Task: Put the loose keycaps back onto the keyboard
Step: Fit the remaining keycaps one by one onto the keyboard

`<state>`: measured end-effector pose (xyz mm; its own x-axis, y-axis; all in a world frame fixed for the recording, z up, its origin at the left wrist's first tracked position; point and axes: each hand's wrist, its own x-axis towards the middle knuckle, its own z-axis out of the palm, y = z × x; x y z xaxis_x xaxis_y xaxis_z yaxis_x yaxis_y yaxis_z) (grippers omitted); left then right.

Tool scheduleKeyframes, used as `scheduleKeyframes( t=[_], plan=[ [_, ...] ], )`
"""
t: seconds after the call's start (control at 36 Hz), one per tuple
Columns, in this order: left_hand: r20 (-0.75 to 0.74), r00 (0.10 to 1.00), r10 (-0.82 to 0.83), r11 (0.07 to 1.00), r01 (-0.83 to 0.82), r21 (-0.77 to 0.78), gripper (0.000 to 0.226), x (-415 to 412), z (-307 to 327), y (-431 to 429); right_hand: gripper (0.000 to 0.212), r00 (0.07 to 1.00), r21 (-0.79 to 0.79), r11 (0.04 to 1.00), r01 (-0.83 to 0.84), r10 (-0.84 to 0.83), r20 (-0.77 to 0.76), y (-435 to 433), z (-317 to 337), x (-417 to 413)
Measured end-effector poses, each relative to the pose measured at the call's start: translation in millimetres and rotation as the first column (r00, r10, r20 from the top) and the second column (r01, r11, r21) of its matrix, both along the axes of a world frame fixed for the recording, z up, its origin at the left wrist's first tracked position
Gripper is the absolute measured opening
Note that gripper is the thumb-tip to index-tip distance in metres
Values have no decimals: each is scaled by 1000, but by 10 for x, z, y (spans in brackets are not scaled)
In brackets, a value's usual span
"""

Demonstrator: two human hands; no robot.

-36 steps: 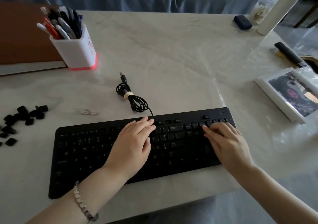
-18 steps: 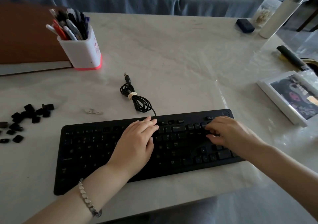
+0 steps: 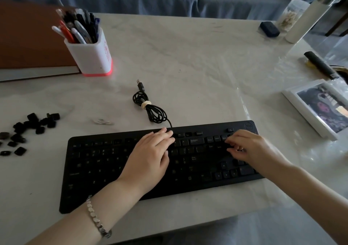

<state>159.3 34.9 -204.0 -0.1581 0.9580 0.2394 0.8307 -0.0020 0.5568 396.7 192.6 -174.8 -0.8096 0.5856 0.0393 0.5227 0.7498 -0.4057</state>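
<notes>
keycaps mostly still off the keyboard, both hands on the board

the black keyboard lies flat on the pale table, nearest the person. the left hand rests on its upper middle with fingers straight and together, flat on the keys, holding nothing that shows. the right hand is over the keyboard's right part, near the block below the logo corner. its fingers curl down toward the keys. it is blurred, and whether it pinches a keycap or only presses one i cannot tell.

the loose keycaps lie scattered on the table well to the left of the keyboard's far left corner, apart from both hands. there are a good many in the heap, so by my reading most of the work is left. the keyboard is dark. a few spots in its right-centre look like bare sockets, but i cannot count them or be sure which keys are seated.

just behind the keyboard's top edge lies its coiled cable. the pen holder stands farther behind and to the left, and a white photo frame lies off to the right.

likely step in hand: seating or checking a cap on the right side. after that, each remaining cap must be fetched from the heap on the left.
</notes>
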Motion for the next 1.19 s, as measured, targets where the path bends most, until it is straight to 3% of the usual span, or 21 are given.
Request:
scheduleKeyframes(
  t=[0.11, 0.47, 0.56, 0.58, 0.72, 0.83, 1.06, 1.19],
  plan=[
    [-3, 1000, -6, 1000, 6, -5, 38, 4, 11, -5, 18, 1000, -44, 999, -6, 7, 6, 68, 33, -1],
    [-5, 1000, -7, 1000, 7, 0, 38, 1, 15, -11, 16, 999, 112, 993, -39, 37, 20, 85, -20, -2],
    [0, 1000, -9, 1000, 9, -3, 38, 1, 12, -12, 3, 996, 72, 994, 85, -84, -16, 32, -53, 12],
    [1, 1000, -10, 1000, 10, -1, 38, 2, 13, -10, 10, 988, -18, 989, 149, -149, -36, 0, -67, 7],
    [5, 1000, -4, 1000, 4, 4, 37, 7, 18, -11, 23, 938, -138, 928, 347, -345, 36, -244, -23, -88],
    [11, 1000, -7, 1000, 7, 8, 37, 5, 17, -15, 5, 973, 224, 949, 219, -231, 26, -427, 1, -141],
    [12, 1000, -12, 1000, 12, 2, 37, 2, 16, -16, 16, 1000, 364, 931, -20, 11, 26, -133, -60, -49],
    [9, 1000, -13, 1000, 13, -2, 37, -3, 5, -13, 16, 996, 440, 893, -94, 77, 54, -94, -38, -33]
  ],
)
